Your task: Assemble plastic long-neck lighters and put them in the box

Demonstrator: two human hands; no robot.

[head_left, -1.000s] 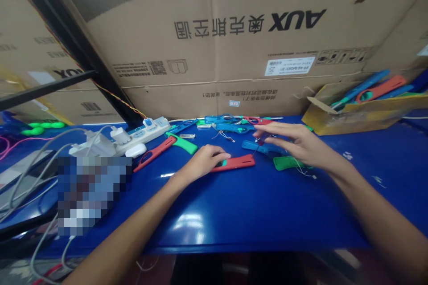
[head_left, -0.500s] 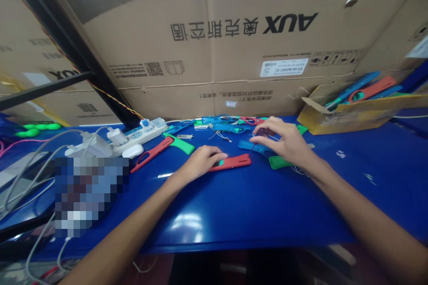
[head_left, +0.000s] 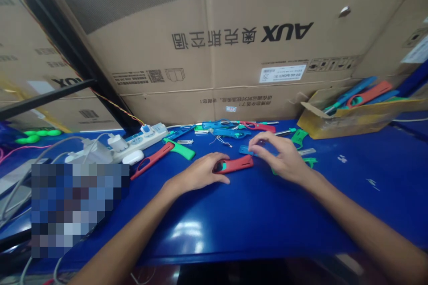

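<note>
A red lighter casing (head_left: pixel 239 164) with a teal part lies on the blue table, its left end in my left hand (head_left: pixel 203 169). The fingers are round its far side; my thumb is stretched out along the near side. My right hand (head_left: pixel 279 156) hovers just right of the casing, thumb and forefinger pinched together. Whatever may be in that pinch is too small to make out. Behind these fingertips lies a blue lighter casing (head_left: pixel 244 149), partly hidden. Green pieces (head_left: pixel 310 161) show beyond my right hand.
Several blue lighter casings (head_left: pixel 230 132) and a red one (head_left: pixel 257 127) lie along the back. A red casing (head_left: pixel 152 160) and a green casing (head_left: pixel 182 149) rest near the white power strip (head_left: pixel 138 143). An open carton (head_left: pixel 347 123) of lighters stands at right, before a big cardboard wall (head_left: pixel 214 67).
My left thumb has moved off the red casing and spread toward me. My right hand has dropped slightly closer to the table, still pinched. The view has tilted a little.
</note>
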